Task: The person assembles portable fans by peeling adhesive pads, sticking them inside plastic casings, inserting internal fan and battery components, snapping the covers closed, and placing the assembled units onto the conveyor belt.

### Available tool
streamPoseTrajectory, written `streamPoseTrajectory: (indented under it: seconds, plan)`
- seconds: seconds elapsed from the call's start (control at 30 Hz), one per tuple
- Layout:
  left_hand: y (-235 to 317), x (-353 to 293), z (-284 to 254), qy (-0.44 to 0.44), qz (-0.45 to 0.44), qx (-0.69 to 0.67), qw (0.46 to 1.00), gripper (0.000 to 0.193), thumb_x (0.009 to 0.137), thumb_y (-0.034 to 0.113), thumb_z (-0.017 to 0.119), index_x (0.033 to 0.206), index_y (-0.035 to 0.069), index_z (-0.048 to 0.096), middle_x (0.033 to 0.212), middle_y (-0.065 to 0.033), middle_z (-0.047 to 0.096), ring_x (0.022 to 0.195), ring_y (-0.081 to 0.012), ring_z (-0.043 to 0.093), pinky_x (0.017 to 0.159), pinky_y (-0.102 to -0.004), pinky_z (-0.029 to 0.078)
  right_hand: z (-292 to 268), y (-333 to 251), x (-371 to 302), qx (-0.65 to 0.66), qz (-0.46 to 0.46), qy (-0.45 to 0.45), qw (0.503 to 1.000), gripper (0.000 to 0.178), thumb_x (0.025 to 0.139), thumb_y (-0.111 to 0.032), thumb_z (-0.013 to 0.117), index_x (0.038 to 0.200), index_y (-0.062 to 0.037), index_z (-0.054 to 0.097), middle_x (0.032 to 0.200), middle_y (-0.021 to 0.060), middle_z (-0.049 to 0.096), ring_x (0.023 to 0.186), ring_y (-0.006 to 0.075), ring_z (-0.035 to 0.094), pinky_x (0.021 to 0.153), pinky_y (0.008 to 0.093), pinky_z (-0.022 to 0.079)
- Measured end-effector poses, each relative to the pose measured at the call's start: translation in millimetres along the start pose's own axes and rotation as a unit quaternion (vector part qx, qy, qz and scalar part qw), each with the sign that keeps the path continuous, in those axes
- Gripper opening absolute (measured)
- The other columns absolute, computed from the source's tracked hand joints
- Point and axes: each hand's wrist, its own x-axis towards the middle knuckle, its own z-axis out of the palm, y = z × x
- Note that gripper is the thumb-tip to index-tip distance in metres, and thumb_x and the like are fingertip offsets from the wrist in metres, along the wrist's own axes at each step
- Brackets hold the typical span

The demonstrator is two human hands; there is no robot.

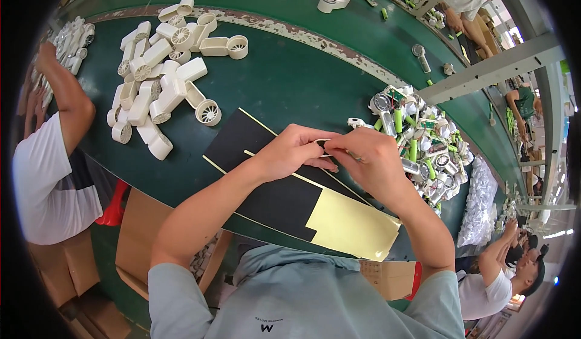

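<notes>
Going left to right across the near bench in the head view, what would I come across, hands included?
White casings → left hand → right hand → parts pile → white bag.

casings (170, 94) left, sheets (281, 206) between, assemblies (431, 151) right

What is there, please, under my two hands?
Black sheets and green tabletop show around your left hand and right hand; whatever they cover cannot be seen.
</notes>
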Motion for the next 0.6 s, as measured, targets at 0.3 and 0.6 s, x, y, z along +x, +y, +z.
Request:
streamPoseTrajectory:
  seconds: [0.3, 0.6]
  plan:
    - [19.7, -3.4, 2.6, 0.012, 0.006, 0.028, 1.0, 0.043, 0.1, -0.001, 0.047, 0.14, -0.008, 0.062, 0.109, -0.0167, 0.073, 0.097, -0.025, 0.077, 0.087, -0.0338, 0.064, -32.7, 4.2, -13.8, 0.265, 0.169, 0.328, 0.891, 0.021, 0.101, -0.003, 0.067, 0.121, 0.0023, 0.072, 0.106, 0.01, 0.079, 0.092, 0.0164, 0.074, 0.086, 0.03, 0.059]
    - [30.3, -28.7, 1.2, -0.158, 0.134, -0.252, 0.945, 0.034, 0.101, 0.006, 0.049, 0.133, -0.005, 0.048, 0.114, -0.029, 0.067, 0.085, -0.0364, 0.075, 0.071, -0.0409, 0.066, 25.6, 2.9, -34.8, 0.728, 0.225, -0.044, 0.646, 0.063, 0.111, -0.047, 0.04, 0.161, -0.0085, 0.035, 0.156, 0.0121, 0.048, 0.142, 0.0256, 0.049, 0.116, 0.0458, 0.041]
